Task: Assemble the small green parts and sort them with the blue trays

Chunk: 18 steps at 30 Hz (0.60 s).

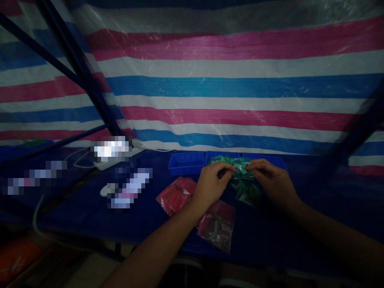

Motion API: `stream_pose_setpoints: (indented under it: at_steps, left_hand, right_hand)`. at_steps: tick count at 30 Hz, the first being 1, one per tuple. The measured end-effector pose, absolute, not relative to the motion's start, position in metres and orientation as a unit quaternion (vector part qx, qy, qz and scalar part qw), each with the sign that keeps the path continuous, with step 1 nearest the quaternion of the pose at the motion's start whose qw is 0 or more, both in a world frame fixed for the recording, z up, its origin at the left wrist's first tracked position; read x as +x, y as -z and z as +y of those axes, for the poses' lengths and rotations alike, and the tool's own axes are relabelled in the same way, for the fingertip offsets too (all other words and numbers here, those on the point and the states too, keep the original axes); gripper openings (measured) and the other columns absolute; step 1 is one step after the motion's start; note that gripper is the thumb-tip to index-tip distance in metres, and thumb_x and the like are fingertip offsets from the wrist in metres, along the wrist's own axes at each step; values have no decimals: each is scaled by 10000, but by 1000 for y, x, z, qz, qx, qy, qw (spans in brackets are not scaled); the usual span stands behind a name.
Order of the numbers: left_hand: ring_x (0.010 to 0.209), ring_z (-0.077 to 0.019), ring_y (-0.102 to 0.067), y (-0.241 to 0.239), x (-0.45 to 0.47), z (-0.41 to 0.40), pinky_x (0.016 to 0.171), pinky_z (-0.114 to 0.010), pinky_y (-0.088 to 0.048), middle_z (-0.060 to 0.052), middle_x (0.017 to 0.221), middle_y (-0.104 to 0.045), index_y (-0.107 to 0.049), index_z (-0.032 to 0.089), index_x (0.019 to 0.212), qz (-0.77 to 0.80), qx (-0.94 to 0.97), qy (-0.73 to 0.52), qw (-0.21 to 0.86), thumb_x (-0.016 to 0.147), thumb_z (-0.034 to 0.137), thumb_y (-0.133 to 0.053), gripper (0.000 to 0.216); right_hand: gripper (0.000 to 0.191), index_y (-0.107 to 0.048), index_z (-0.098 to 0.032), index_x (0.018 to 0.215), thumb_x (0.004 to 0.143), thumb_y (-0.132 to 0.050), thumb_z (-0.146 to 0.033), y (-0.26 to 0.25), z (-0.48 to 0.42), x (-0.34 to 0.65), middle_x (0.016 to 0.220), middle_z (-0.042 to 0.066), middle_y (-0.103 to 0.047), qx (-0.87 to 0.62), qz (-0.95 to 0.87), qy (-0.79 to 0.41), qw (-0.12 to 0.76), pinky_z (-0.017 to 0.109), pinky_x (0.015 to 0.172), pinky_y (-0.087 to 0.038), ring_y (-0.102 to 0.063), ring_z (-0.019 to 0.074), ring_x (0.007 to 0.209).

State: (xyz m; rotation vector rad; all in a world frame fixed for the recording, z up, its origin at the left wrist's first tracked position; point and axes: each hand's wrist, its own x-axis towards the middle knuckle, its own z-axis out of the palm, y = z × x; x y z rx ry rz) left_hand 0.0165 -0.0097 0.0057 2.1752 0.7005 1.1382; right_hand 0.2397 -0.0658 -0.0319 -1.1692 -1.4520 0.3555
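Both my hands pinch a small clear plastic bag with green contents [241, 167], one at each side, above the blue table. My left hand [213, 178] has thumb and forefinger closed on its left edge. At the opposite edge, my right hand [274, 180] grips it between fingertips and thumb. Below the hands lie more green plastic bags [247, 193]. Under and left of my left forearm sits a pile of pink plastic bags [177, 195]. Nearer to me lies a pinkish clear bag [218, 227] with dark and pale pieces inside, hard to make out.
Blue trays [186, 162] stand in a row at the back of the blue table [81, 210]; green items lie in the middle one. A power strip [120, 157] with cables and a white round object [108, 189] are on the left. Striped sheeting [228, 86] hangs behind, between dark metal posts [97, 102].
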Motion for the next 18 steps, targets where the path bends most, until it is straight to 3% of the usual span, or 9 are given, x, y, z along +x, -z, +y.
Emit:
stream_pose_setpoints:
  at_steps: [5, 8, 12, 18]
  left_hand:
    - [1083, -224, -708, -4, 20, -13, 936, -358, -571, -90, 1211, -748, -738, 188, 1174, 245, 833, -411, 277, 968, 237, -626, 239]
    - [1120, -238, -703, -5, 20, -15, 926, -348, -578, -101, 1290, -725, -725, 192, 1236, 230, 836, -392, 307, 947, 400, -694, 357]
    - [921, -196, -730, -8, 20, -16, 782, -287, -562, -71, 1110, -769, -732, 190, 1199, 233, 832, -366, 346, 966, 436, -663, 346]
    - [717, -161, -640, -8, 20, -16, 642, -249, -458, -24, 805, -714, -735, 154, 929, 282, 827, -361, 327, 960, 283, -590, 196]
  right_hand:
    - [210, -804, -312, 1036, 975, -608, -268, 22, -74, 234, 1153, 47, -684, -489, -656, -137, 558, 345, 876, -544, -678, 213, 1047]
    - [210, -808, -309, 1030, 987, -607, -268, 18, -77, 232, 1209, 50, -707, -462, -674, -171, 551, 362, 959, -538, -683, 224, 1126]
    - [191, -800, -282, 995, 1002, -612, -314, 19, -76, 232, 1211, 51, -748, -458, -649, -221, 566, 394, 1031, -523, -689, 236, 1164]
    - [191, -772, -256, 1026, 966, -674, -408, 19, -74, 230, 1073, 58, -770, -478, -610, -268, 573, 373, 868, -595, -730, 216, 922]
